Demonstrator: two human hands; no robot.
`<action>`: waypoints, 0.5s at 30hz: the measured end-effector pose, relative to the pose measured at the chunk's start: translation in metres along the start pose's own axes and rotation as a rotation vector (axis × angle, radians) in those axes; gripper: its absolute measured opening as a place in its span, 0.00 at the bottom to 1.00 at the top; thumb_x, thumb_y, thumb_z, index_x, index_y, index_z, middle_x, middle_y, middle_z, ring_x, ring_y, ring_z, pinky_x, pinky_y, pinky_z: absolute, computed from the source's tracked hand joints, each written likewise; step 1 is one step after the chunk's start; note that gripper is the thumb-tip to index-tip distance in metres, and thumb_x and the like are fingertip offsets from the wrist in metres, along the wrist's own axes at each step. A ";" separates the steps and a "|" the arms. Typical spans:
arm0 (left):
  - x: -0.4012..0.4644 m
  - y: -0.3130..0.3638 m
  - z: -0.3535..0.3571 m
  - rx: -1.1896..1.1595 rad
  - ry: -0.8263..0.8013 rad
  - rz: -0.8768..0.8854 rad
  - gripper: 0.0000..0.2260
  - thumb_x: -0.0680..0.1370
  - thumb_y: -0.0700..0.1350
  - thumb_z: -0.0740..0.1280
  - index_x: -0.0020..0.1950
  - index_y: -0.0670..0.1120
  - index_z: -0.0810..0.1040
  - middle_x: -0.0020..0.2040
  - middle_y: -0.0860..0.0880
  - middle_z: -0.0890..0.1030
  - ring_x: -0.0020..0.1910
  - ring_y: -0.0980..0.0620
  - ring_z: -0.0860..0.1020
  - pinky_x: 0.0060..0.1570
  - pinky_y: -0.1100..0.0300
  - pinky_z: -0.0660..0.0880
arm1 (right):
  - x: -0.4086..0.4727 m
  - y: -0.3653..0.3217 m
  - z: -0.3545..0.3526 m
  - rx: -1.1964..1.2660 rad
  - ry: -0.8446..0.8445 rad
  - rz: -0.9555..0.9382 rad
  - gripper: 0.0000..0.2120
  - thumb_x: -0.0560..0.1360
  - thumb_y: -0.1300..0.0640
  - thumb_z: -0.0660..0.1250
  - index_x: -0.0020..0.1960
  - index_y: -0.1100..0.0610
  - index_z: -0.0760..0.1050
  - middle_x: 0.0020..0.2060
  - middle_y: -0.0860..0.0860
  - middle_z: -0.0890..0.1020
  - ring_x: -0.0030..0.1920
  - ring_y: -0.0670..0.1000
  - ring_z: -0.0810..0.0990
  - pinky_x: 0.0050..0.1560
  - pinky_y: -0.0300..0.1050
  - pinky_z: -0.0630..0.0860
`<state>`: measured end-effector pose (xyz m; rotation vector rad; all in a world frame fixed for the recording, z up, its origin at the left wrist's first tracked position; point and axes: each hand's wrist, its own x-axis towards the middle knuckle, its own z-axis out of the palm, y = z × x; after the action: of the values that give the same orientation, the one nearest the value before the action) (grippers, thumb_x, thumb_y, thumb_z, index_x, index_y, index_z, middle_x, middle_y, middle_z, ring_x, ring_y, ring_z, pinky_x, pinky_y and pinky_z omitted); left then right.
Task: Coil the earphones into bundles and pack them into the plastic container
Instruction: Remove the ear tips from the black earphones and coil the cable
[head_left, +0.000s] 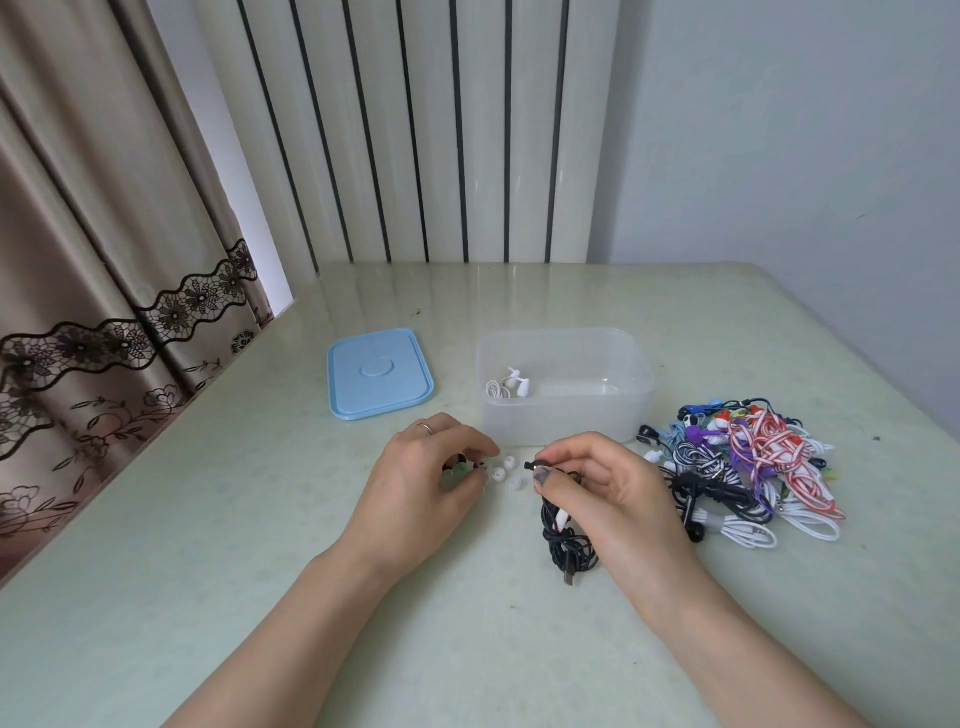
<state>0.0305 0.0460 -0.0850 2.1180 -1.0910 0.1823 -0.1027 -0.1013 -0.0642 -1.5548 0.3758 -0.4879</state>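
A clear plastic container (618, 410) stands open in the middle of the table, with one coiled white earphone bundle (506, 387) in its left corner. My right hand (602, 483) pinches the earbud end of a black earphone cable (563, 540), whose tangle lies below it on the table. My left hand (421, 473) pinches small dark and green ear tips at its fingertips. Three loose white ear tips (506, 473) lie between my hands. A pile of many-coloured earphones (743, 462) lies to the right of the container.
The container's light blue lid (379, 374) lies flat to its left. A curtain (104, 260) hangs along the table's left edge and a white radiator (415, 130) stands behind the table, which meets a wall at right.
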 end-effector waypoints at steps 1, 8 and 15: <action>0.000 0.001 0.000 -0.016 -0.003 -0.007 0.12 0.75 0.38 0.72 0.51 0.55 0.84 0.47 0.59 0.79 0.48 0.59 0.78 0.46 0.71 0.71 | 0.000 0.000 0.000 -0.002 0.000 -0.002 0.05 0.73 0.65 0.72 0.44 0.56 0.81 0.40 0.56 0.85 0.41 0.51 0.81 0.43 0.37 0.75; -0.001 0.007 -0.003 -0.046 0.045 -0.004 0.11 0.75 0.36 0.71 0.46 0.53 0.81 0.46 0.58 0.78 0.49 0.57 0.78 0.44 0.71 0.70 | 0.001 0.000 0.000 -0.014 -0.004 -0.001 0.05 0.73 0.64 0.72 0.44 0.55 0.81 0.40 0.55 0.85 0.41 0.48 0.81 0.42 0.35 0.74; 0.000 0.013 -0.005 -0.125 0.109 -0.011 0.11 0.75 0.32 0.70 0.44 0.49 0.78 0.45 0.54 0.78 0.47 0.52 0.80 0.45 0.70 0.73 | 0.001 0.000 -0.001 -0.013 -0.003 -0.001 0.05 0.73 0.64 0.72 0.44 0.56 0.81 0.40 0.55 0.85 0.42 0.52 0.81 0.43 0.37 0.74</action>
<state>0.0221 0.0447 -0.0746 1.9790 -1.0011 0.2165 -0.1028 -0.1025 -0.0643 -1.5687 0.3766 -0.4852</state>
